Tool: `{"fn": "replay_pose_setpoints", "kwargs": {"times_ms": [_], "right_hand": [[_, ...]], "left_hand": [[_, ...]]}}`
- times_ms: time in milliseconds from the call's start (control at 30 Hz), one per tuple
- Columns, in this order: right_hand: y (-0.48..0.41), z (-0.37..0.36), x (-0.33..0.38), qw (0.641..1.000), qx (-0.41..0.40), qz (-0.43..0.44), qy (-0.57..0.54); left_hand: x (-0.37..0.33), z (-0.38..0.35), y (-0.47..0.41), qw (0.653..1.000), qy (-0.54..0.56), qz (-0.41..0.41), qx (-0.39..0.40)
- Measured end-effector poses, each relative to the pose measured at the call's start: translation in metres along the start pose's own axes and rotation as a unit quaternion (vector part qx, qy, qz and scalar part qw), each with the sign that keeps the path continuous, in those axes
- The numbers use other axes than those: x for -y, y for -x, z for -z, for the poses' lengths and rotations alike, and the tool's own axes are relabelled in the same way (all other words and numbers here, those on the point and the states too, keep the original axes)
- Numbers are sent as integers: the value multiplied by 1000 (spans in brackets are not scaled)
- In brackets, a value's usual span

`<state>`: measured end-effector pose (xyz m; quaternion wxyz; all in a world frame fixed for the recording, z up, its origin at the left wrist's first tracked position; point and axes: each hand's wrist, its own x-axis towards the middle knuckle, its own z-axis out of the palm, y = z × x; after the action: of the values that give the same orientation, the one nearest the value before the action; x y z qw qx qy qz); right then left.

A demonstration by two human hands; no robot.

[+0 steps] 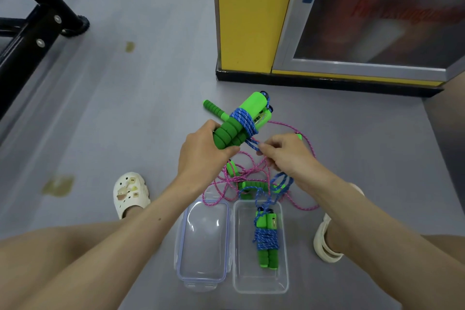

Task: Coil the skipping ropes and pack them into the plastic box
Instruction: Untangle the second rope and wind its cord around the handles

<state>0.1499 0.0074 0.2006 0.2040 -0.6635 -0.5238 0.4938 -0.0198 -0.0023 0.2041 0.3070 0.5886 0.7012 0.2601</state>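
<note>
Currently a blue skipping rope [242,118] is being coiled above the floor [125,133]: its green handles [227,133] are clasped in the left grip [201,151], its loose tail [253,145] pinched by the right grip [286,153]. Tucking that tail is probably called for next, then packing into the plastic box [261,282] beside one finished bundle [266,239].

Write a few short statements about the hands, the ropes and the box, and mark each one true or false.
The left hand grips the green handles. True.
The right hand holds nothing. False: it pinches the blue rope.
The plastic box holds one coiled rope. True.
The lid is shut on the box. False: it lies beside the box.
The pink rope is coiled. False: it lies loose on the floor.
</note>
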Motion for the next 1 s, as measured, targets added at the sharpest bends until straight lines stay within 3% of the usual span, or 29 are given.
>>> {"fn": "replay_pose_setpoints", "kwargs": {"times_ms": [200,467,567,700,1000], "right_hand": [[3,0,6,976,46,-90,-193],[13,-5,12,975,152,-63,-150],[14,-6,11,977,155,-45,-141],[9,-9,7,967,132,-76,-205],[13,-11,11,933,154,-105,-307]], "left_hand": [[-2,-1,0,999,-31,-24,-25],[2,-5,7,980,-163,-97,-64],[7,-8,6,961,-219,-149,-81],[14,-12,5,933,-275,-213,-88],[13,-14,6,898,-354,-247,-85]]}}
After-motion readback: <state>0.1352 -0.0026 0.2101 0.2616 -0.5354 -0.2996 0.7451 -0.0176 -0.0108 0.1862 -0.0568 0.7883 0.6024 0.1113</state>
